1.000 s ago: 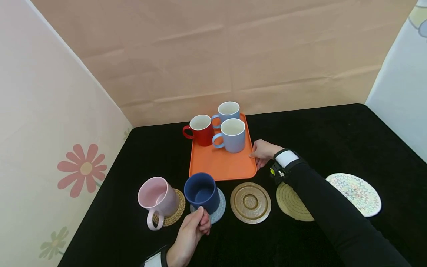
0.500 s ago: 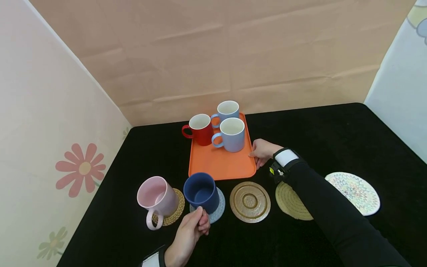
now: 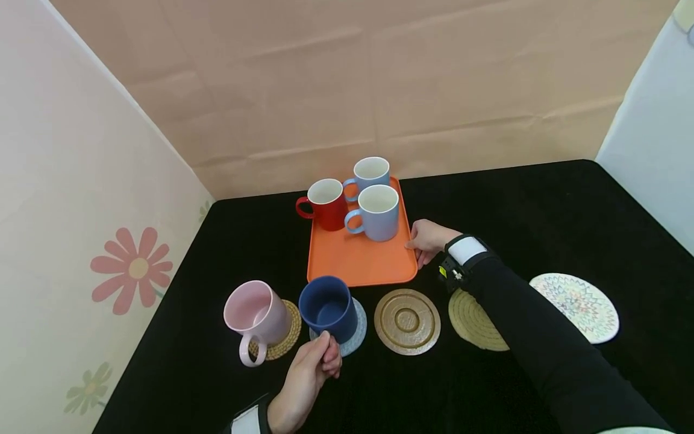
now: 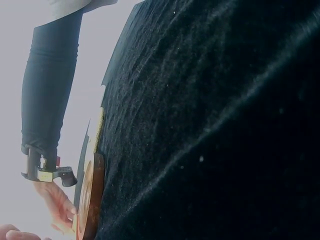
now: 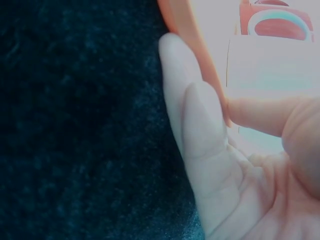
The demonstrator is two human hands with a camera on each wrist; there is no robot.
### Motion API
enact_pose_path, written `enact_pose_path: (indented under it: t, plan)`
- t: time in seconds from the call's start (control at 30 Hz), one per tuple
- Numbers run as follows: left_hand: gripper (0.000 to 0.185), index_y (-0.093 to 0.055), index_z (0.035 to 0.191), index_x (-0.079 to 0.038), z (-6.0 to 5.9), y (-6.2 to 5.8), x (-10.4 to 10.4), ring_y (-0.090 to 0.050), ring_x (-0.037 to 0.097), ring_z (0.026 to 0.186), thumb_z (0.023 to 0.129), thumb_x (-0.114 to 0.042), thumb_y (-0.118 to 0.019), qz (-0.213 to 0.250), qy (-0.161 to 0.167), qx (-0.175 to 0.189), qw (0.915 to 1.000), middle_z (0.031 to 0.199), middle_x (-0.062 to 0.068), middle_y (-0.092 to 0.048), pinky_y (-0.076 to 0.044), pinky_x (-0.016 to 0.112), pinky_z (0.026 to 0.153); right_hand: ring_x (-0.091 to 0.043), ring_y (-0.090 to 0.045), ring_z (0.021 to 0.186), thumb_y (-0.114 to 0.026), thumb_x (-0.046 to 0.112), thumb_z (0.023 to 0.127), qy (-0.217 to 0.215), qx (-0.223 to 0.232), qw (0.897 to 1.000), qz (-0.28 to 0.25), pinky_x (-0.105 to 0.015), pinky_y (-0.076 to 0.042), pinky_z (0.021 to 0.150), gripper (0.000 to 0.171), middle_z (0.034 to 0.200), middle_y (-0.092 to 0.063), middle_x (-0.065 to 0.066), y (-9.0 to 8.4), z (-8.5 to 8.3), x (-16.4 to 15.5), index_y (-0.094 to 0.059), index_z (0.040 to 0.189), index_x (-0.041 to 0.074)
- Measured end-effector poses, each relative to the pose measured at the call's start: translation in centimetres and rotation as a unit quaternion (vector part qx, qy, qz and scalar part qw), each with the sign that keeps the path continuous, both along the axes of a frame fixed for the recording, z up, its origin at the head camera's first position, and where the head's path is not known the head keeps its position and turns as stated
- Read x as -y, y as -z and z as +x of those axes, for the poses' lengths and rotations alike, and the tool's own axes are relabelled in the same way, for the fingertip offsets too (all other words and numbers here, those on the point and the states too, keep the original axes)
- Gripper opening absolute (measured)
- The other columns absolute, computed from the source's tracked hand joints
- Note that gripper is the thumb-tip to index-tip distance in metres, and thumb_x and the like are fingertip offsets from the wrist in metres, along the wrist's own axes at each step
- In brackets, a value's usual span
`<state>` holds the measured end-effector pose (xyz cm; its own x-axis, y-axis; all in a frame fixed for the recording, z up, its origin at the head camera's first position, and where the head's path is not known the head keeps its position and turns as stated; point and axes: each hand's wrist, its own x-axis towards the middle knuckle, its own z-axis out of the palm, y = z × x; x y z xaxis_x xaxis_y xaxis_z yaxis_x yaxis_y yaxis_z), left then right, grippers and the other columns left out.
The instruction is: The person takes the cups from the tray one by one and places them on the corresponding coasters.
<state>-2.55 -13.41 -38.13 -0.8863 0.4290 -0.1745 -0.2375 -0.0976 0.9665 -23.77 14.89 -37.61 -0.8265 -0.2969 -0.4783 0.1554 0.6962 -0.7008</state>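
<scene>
In the head view my left hand (image 3: 305, 377) pinches the handle of a navy blue mug (image 3: 325, 304), which is over a light blue round coaster (image 3: 359, 331). Contact between mug and coaster base cannot be made out. My right hand (image 3: 430, 241) grips the right edge of an orange tray (image 3: 352, 265). Seen from the right wrist, the thumb lies over the tray rim (image 5: 192, 42) and the fingers are along its outer side and underneath. On the tray stand a red mug (image 3: 329, 214) and two light blue mugs, one in front (image 3: 379, 220) and one behind (image 3: 371, 175).
A pink mug (image 3: 257, 313) stands on a woven coaster (image 3: 293, 328) at the left. Right of the navy mug lie a brown wooden coaster (image 3: 408, 322), a straw coaster (image 3: 477, 322) partly under the right sleeve, and a white patterned coaster (image 3: 577, 306). A paper wall (image 3: 347, 90) closes the back.
Everything sits slightly higher in the head view, as the camera has tilted a little. Both hands keep their holds, and the mugs and tray have not visibly moved.
</scene>
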Motion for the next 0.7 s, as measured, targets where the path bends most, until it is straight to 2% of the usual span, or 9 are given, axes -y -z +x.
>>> enact_pose_path:
  t: [0.43,0.57,0.7]
  plan:
    - [0.039,-0.034,0.075,-0.011,-0.07,-0.13,-0.04,-0.035,0.017,0.065,0.108,-0.026,-0.022,-0.017,-0.004,0.026,0.9995,0.069,0.0,-0.033,-0.037,0.03,0.07,-0.013,-0.063,0.047,-0.052,0.005,0.1,0.008,-0.003,1.0,-0.004,-0.022,-0.052,0.048,0.013,0.067,-0.062,-0.013,0.47,-0.03,-0.01,-0.044,0.096,-0.005]
    - [0.04,-0.038,0.075,-0.012,-0.09,-0.21,0.19,-0.041,0.014,0.068,0.108,-0.029,-0.024,-0.038,0.006,0.031,0.9988,0.07,0.0,-0.038,-0.04,0.031,0.072,-0.014,-0.064,0.048,-0.052,0.005,0.1,0.009,-0.003,1.0,0.001,-0.023,-0.052,0.049,0.013,0.067,-0.062,-0.013,0.6,0.3,0.04,-0.045,0.095,-0.005]
    - [0.041,-0.043,0.077,-0.013,-0.45,-0.54,0.6,-0.047,0.016,0.075,0.108,-0.033,-0.025,-0.059,0.021,0.026,0.9977,0.075,0.001,-0.045,-0.043,0.034,0.077,-0.013,-0.064,0.049,-0.053,0.005,0.1,0.004,-0.014,1.0,0.006,-0.023,-0.052,0.05,0.014,0.068,-0.062,-0.013,0.15,0.21,0.12,-0.045,0.095,-0.005]
